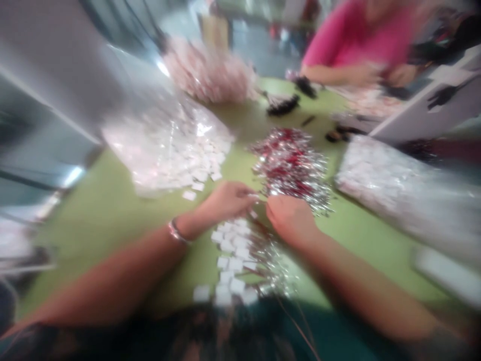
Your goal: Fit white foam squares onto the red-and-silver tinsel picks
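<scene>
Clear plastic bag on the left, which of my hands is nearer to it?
Left. The left hand is just off the near right side of the clear plastic bag; the right hand is farther right, by the near edge of the red and silver pile.

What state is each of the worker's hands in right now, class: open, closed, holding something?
Left hand: closed in a pinch, seemingly on a white tag, though blurred.
Right hand: closed, fingers curled; what it holds, if anything, cannot be told.
</scene>
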Demonstrator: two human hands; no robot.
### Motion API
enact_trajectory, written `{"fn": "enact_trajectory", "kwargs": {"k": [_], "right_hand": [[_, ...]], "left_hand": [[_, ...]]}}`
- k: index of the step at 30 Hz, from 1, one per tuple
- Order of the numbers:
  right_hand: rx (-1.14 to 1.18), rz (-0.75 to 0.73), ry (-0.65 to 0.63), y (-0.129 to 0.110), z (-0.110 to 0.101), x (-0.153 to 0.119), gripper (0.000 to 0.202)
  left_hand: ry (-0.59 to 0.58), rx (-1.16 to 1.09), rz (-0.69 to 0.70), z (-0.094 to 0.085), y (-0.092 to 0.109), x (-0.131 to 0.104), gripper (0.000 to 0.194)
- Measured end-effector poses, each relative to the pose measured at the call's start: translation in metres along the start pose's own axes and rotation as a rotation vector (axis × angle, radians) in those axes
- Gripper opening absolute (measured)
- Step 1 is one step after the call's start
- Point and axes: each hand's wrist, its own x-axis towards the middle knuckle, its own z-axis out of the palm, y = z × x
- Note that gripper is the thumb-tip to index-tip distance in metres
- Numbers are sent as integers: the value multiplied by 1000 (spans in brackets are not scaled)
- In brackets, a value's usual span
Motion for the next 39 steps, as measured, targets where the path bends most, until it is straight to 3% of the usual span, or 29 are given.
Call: {"fn": "enact_trajectory", "kwargs": {"k": [7,10,14,20,26,31,33,35,37,39], "right_hand": [[244,44,40,0,-2,-2,26],[297,-24,105,1,-3,-3,30],[365,-99,79,2,-5,-2,33],[566,168,-64,4,-6,3,25],[631,26,-30,2,-3,1,26],[670,25,5,0,2,2,26],[659,93,-5,3,3,3,26],[576,163,-61,5,5,4,27],[461,178,-169,1,5,4,26],[370,120,-291,-9,3,2,23]], "left_hand": [[14,-78,6,-6,-7,5,32],[-52,-125,13,-7,-6,4,35],[-163,-159,34,-6,-5,2,33],[-89,-264,15,-1,-8,4,23],[-105,-343,-8,3,-7,2,23],[-162,-157,31,-2,-1,1,30],[-81,62,94,-10,6,0,32],[158,377,132,-22,12,1,36],[403,705,70,-34,11,2,42],[478,964,-20,-43,4,5,41]]}}
